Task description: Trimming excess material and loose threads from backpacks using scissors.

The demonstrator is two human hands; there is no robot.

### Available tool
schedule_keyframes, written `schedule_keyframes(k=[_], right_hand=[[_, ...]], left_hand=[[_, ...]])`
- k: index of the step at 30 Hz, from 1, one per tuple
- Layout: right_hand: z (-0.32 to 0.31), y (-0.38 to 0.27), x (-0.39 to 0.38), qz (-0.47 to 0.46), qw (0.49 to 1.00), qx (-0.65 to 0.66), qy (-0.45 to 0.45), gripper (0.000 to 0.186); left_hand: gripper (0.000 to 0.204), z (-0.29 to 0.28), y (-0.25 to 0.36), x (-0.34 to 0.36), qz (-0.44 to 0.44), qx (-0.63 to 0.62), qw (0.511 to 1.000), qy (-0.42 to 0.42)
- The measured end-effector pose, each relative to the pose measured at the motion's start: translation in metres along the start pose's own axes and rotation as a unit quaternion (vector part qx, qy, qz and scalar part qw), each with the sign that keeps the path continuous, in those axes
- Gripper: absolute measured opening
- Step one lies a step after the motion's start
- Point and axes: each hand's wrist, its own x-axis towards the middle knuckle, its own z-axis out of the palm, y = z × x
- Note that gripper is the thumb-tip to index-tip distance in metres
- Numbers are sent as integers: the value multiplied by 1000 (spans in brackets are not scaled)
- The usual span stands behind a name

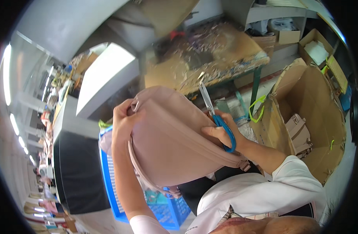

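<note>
A dusty-pink backpack (171,136) is held up in front of me, with a strap and buckle (244,165) hanging at its lower right. My left hand (124,119) is closed on the bag's upper left edge. In my right hand (224,130) are scissors (227,132) with teal handles, their metal blades pointing up and away and slightly apart. The fingers of that hand also rest against the bag's right side. What lies behind the bag is hidden.
Beyond the bag stands a worn worktable (233,54) strewn with scraps. A large cardboard box (280,128) on the right holds another pink bag (299,132). A blue plastic basket (108,183) sits below on the left, near a black-covered surface (79,171). Shelves with boxes (289,37) are at the back right.
</note>
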Motion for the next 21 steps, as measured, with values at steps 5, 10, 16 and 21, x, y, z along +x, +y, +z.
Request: schedule_keyframes(k=[5,10,16,21], right_hand=[[-22,-16,34,0,994,27,110,35],[-32,-26,46,-6,991,-20,133,34],[-30,-25,53,-52,985,9,166,32],[-29,-15,51,-80,977,35,195,33]], left_hand=[[23,27,17,89,-3,28,998,-65],[23,40,16,128,12,15,994,-103],[24,44,13,149,4,13,993,-118],[24,50,9,154,-16,0,991,-129]])
